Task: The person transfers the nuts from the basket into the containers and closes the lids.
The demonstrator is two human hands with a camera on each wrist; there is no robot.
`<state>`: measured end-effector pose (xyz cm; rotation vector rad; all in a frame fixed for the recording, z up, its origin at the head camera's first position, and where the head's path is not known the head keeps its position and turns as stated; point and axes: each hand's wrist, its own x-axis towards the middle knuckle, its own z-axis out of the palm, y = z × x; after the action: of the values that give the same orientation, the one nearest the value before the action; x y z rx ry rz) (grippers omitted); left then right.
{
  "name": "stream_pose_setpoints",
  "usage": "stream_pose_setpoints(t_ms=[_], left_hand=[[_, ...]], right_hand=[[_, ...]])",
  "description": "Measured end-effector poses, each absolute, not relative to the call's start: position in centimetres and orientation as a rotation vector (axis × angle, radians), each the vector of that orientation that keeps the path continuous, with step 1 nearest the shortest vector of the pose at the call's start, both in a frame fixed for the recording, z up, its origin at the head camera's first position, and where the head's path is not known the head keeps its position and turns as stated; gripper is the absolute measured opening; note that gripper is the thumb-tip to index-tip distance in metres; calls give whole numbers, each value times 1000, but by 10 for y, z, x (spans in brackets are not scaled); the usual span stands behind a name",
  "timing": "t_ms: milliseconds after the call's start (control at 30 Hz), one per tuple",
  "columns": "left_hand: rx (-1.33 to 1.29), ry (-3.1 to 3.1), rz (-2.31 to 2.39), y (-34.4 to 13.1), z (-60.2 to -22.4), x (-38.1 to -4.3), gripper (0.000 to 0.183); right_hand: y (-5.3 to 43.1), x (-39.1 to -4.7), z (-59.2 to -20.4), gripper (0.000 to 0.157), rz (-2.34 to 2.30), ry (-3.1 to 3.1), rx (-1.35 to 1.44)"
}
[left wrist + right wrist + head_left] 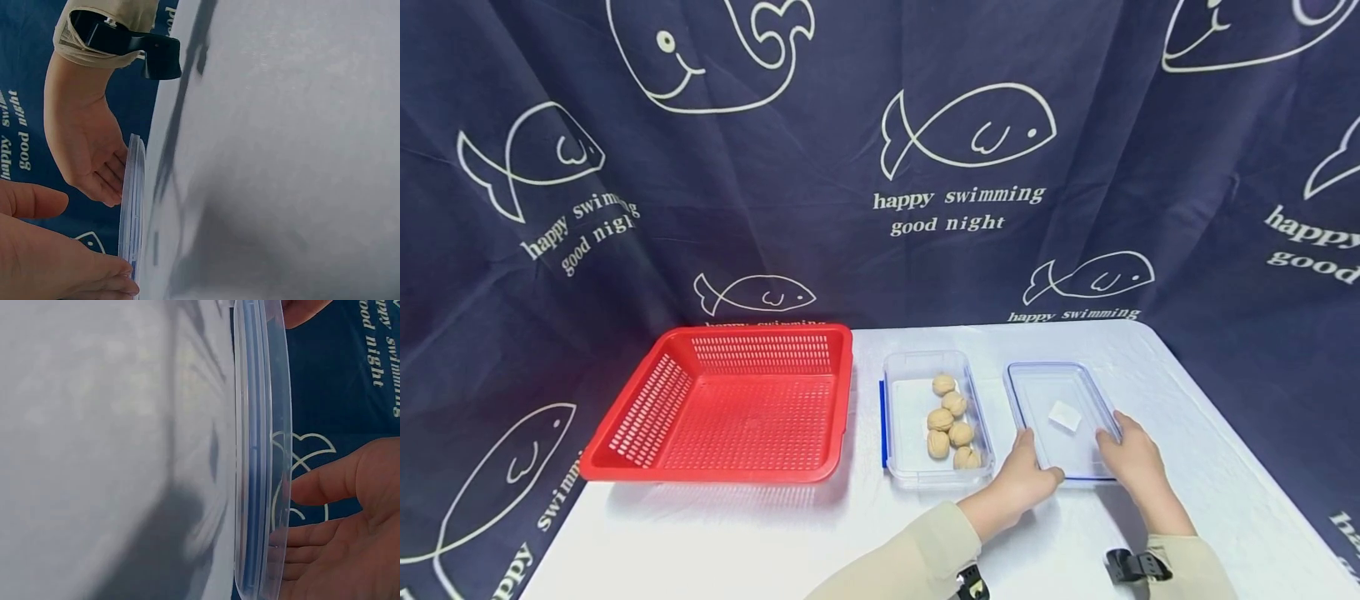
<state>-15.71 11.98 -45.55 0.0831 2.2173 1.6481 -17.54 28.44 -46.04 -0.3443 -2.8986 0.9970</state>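
A clear lid (1075, 450) with a blue rim and a white square label (1064, 416) lies flat at the right, on or just above the table. My left hand (1018, 485) is at its near left edge, fingertips touching the rim and thumb held apart. My right hand (1135, 458) rests at its right edge, fingers fairly straight. Both wrist views show the lid (132, 200) edge-on between the hands; in the right wrist view the right thumb touches it. Left of the lid stands a clear plastic box (901, 478) with several walnuts (940, 419) in it.
A red perforated basket (752, 475) stands at the left of the white table (715, 542). The box has a blue side latch (883, 425) folded out. A dark blue curtain (850, 250) with fish drawings hangs behind the table.
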Motion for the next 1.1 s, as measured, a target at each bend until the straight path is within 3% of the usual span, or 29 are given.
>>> stream_pose_setpoints(t_ms=[533,1100], left_hand=[[90,2256,1704,100,-418,-154,68],[81,2238,1796,20,-411,-166,66]], right_hand=[[267,-178,-428,53,1092,-2869,-355],[206,-192,-401,55,1374,-2882,-135]])
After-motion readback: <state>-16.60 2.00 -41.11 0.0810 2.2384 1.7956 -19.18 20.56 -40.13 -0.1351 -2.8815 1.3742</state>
